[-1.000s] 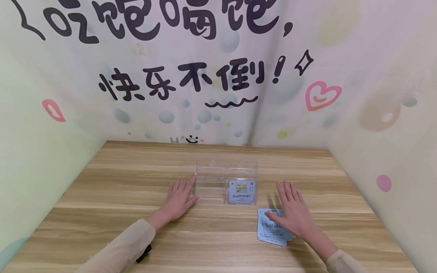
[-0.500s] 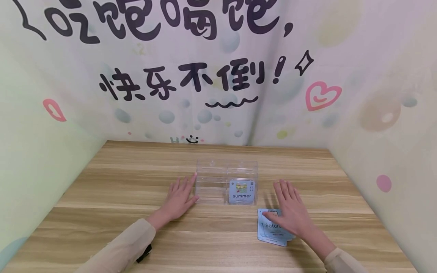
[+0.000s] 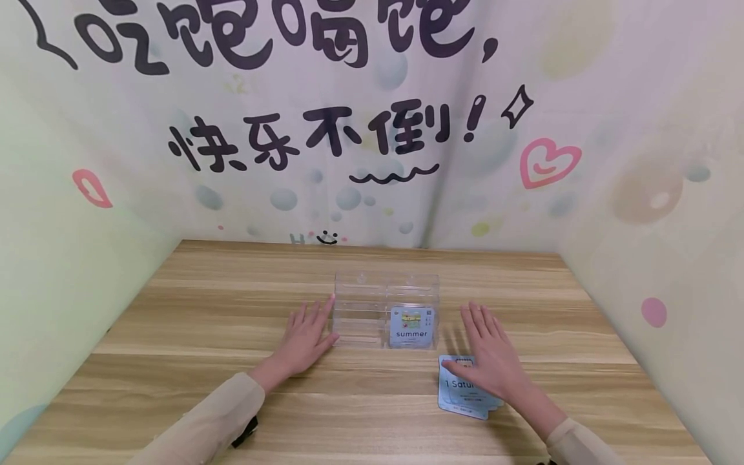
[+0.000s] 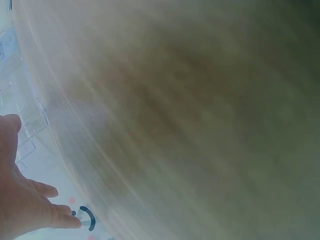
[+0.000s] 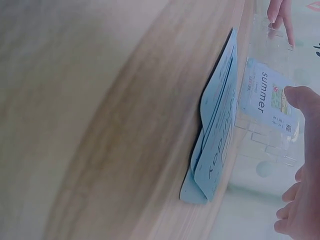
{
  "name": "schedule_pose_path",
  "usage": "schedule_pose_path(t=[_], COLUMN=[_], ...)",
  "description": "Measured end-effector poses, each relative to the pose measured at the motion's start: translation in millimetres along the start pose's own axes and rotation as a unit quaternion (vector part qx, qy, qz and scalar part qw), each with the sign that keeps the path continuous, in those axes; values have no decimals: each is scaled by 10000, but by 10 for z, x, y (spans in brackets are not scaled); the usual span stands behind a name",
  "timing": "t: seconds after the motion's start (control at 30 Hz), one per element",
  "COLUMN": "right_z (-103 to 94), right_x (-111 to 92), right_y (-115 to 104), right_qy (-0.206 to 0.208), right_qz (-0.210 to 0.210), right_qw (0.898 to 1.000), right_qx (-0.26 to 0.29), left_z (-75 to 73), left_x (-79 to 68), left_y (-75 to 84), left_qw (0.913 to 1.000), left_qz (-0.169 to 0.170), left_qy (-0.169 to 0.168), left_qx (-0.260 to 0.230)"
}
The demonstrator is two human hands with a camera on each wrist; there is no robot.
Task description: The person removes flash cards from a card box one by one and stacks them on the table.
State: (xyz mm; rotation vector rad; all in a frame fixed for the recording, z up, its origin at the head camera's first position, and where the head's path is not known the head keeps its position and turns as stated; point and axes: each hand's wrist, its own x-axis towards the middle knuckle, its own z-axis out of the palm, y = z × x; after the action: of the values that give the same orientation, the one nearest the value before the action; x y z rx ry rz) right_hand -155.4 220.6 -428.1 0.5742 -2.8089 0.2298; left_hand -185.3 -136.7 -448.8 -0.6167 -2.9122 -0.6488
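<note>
A clear plastic card holder (image 3: 359, 305) with compartments in two columns stands mid-table. In its lower right compartment sits a blue card printed "summer" (image 3: 411, 328). My left hand (image 3: 301, 343) lies at the holder's left side, index finger and thumb touching its edge. Right of the holder, my right hand (image 3: 494, 361) hovers with straight fingers over a loose stack of blue cards (image 3: 462, 403), partly hiding it. The top card reads "Satur..." in the head view; the right wrist view shows the stack (image 5: 215, 135) lying flat below the hand, apart from it.
The wood-grain table (image 3: 349, 413) meets a printed curtain (image 3: 261, 194) at the back, with side walls left and right. A small black object (image 3: 245, 433) shows beside the left sleeve.
My right hand has drifted slightly left and away from me, closer to the holder, still above the cards. The left hand, the holder and the cards have not moved.
</note>
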Motion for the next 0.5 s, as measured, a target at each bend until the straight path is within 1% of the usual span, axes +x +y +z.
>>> schedule_pose_path(t=[0.5], right_z=[1], right_x=[87], right_y=[-43], right_qy=[102], right_qz=[-217], right_qw=[9997], right_qx=[-14], left_z=[-14], left_x=[-6], left_y=[10], left_qw=[10000], left_qz=[-7], left_qy=[-18], left_qx=[-15])
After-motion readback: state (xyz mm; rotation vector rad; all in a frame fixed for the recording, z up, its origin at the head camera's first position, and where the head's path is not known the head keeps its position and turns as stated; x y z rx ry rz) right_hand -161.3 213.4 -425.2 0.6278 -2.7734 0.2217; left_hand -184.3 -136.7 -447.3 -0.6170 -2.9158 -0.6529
